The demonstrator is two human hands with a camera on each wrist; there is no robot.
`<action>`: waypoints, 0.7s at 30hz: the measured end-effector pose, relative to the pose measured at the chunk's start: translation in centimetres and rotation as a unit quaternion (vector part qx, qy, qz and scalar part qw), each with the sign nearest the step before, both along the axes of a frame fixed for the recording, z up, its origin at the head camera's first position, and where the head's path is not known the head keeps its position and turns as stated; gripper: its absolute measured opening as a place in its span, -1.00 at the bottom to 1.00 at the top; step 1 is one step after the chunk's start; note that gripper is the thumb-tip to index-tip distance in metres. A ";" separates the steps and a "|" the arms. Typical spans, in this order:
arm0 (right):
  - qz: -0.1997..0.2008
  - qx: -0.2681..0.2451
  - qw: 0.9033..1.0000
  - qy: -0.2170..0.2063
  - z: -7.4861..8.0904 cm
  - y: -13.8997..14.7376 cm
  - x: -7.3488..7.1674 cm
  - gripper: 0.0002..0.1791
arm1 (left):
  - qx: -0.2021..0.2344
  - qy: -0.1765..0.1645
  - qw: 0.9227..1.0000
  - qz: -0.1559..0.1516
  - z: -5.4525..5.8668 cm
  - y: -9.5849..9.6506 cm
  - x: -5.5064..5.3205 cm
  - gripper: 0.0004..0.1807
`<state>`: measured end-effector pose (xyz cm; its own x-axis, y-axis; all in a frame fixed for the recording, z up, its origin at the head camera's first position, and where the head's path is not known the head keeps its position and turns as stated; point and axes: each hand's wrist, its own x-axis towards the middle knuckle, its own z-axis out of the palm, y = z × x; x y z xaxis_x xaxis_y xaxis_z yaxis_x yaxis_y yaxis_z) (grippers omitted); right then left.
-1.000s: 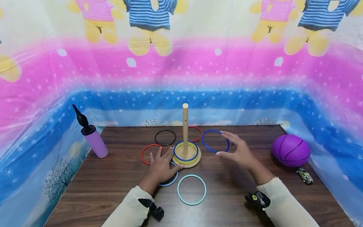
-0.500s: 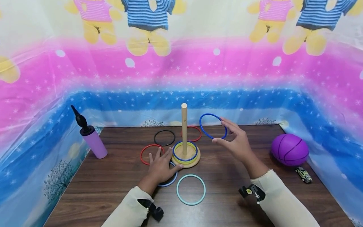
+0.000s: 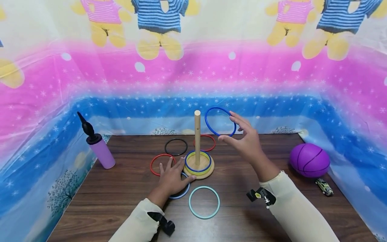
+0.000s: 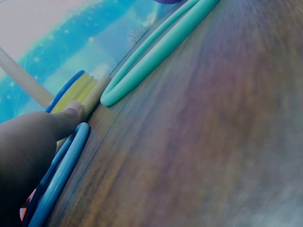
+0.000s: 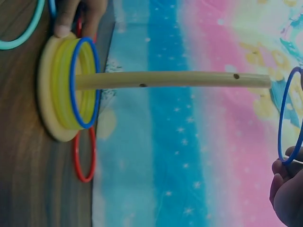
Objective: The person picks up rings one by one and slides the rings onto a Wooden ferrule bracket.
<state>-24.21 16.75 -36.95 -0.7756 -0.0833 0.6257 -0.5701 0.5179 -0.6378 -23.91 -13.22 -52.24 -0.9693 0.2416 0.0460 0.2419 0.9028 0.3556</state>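
My right hand (image 3: pixel 248 144) pinches a dark blue ring (image 3: pixel 206 117) between thumb and fingers, raised and tilted just right of the top of a wooden post (image 3: pixel 197 134). In the right wrist view this ring (image 5: pixel 281 123) is beside the post's tip. The post stands upright on a round wooden base (image 3: pixel 209 172). Yellow rings (image 5: pixel 60 94) lie stacked around its foot, topped by another blue ring (image 5: pixel 74 101). My left hand (image 3: pixel 172 181) spreads its fingers left of the base, its thumb at the base's edge. Beneath that hand lies a light blue ring (image 4: pixel 61 179).
On the table (image 3: pixel 121 201) lie a mint ring (image 3: pixel 204 217) in front, a red ring (image 3: pixel 151 165) at left, and a black ring (image 3: pixel 176 139) and second red ring (image 3: pixel 215 143) behind. A purple ball (image 3: pixel 309 160), toy car (image 3: pixel 324 187) and hand pump (image 3: pixel 102 153) stand farther out.
My right hand has lifted the blue ring off the table's right side, up and leftward to near the post's top. The left hand has stayed in place.
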 end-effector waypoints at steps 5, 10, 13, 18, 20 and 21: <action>0.008 -0.005 1.000 -0.005 1.2 -0.9 -0.4 -0.08 | -0.003 -0.003 1.000 0.001 0.2 0.0 0.1 0.06; 0.015 -0.010 1.000 0.003 2.1 -1.6 -0.7 -0.08 | -0.002 0.002 1.000 -0.001 0.3 0.3 0.0 0.06; 0.022 -0.009 1.000 0.009 2.7 -2.0 -0.9 -0.09 | -0.005 0.001 1.000 0.003 0.3 0.4 0.1 0.06; 0.039 -0.005 0.999 0.005 3.4 -2.8 -1.3 -0.10 | -0.008 -0.003 1.000 0.005 0.3 0.3 0.2 0.06; 0.047 -0.002 0.999 0.003 3.6 -3.1 -1.6 -0.10 | -0.008 -0.002 1.000 0.006 0.2 0.3 0.1 0.06; 0.051 0.001 0.999 0.002 3.6 -3.3 -1.7 -0.09 | -0.007 -0.001 1.000 0.006 0.2 0.3 0.1 0.06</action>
<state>-25.91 13.43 -33.33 -0.7604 -0.1632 0.6287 -0.6228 0.4578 -0.6344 -23.76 -12.97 -52.00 -0.9720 0.2313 0.0405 0.2310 0.9106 0.3428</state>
